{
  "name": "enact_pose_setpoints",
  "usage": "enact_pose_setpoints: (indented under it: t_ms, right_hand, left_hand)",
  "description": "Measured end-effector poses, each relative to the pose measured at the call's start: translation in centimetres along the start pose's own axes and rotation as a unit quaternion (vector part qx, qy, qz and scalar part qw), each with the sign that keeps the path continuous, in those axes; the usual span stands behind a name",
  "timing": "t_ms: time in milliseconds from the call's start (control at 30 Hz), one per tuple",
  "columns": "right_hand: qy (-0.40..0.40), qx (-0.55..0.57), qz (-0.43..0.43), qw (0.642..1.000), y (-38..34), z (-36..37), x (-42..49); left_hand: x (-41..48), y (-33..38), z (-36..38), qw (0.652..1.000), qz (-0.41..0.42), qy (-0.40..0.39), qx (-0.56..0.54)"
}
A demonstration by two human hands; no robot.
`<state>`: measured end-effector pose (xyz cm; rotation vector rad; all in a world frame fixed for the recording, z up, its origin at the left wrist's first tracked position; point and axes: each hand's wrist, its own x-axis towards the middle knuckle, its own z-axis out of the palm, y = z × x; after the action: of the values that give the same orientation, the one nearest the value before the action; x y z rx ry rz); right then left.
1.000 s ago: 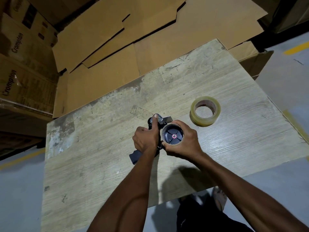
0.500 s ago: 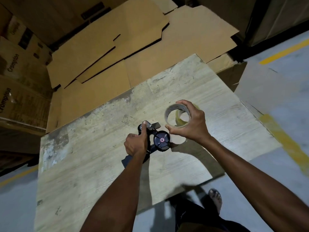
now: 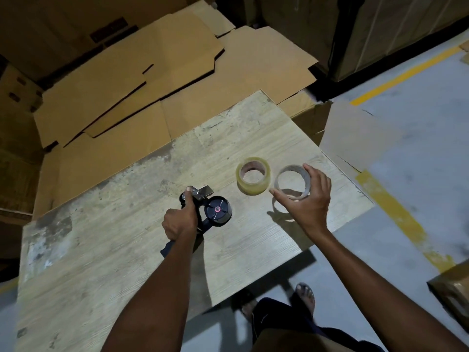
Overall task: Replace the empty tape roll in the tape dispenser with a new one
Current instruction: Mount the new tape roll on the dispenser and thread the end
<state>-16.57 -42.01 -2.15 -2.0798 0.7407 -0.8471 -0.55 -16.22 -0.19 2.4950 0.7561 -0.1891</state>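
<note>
My left hand (image 3: 179, 219) grips the black tape dispenser (image 3: 208, 210) on the worn wooden table (image 3: 101, 250), thumb pressed near its metal blade end. The dispenser's round black hub with a red centre (image 3: 217, 209) is bare. My right hand (image 3: 308, 199) holds the empty cardboard tape core (image 3: 291, 182) by its rim, a little above the table near the right edge. The new roll of clear tape (image 3: 253, 178) lies flat just left of the core, between it and the dispenser.
Flattened cardboard sheets (image 3: 157, 80) lie behind the table, with stacked boxes (image 3: 15, 123) at the left. The grey floor at the right has yellow lines (image 3: 396, 217). My sandalled feet (image 3: 304, 293) stand under the table's near edge. A box corner (image 3: 451, 288) sits at the far right.
My right hand pulled the empty core off the dispenser's hub and carried it to the right, past the new roll. The left hand kept hold of the dispenser.
</note>
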Motion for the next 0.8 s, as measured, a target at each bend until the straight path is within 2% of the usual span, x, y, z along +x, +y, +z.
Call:
enact_pose_setpoints:
  t_ms: [100, 167, 433, 533, 600, 700, 800]
  right_hand:
    - [-0.104, -0.05, 0.045, 0.992, 3.0, 0.0, -1.6]
    - [-0.132, -0.061, 0.059, 0.988, 3.6, 0.0, -2.2]
    - [-0.144, -0.083, 0.083, 0.983, 2.7, -0.1, -2.1]
    - [-0.111, -0.096, 0.029, 0.989, 1.1, 0.4, -1.0]
    - [-0.116, -0.089, -0.027, 0.989, -0.7, 1.3, 0.6]
    - [-0.198, -0.105, -0.061, 0.973, -3.2, 3.6, 3.3]
    - [-0.31, -0.137, -0.027, 0.94, -4.6, 6.1, 5.3]
  left_hand:
    - [-0.1, -0.2, 0.0, 1.0, -0.006, 0.0, 0.002]
    - [-0.3, -0.2, 0.0, 1.0, -0.008, -0.002, 0.002]
    - [-0.4, -0.3, -0.1, 1.0, -0.006, -0.001, -0.014]
    - [-0.2, -0.4, 0.0, 1.0, -0.004, -0.001, -0.015]
    - [-0.1, -0.5, 0.1, 1.0, 0.0, -0.002, -0.014]
    - [0.1, -0.6, 0.1, 1.0, 0.001, -0.001, -0.02]
    - [0.2, -0.6, 0.2, 1.0, -0.001, 0.001, -0.023]
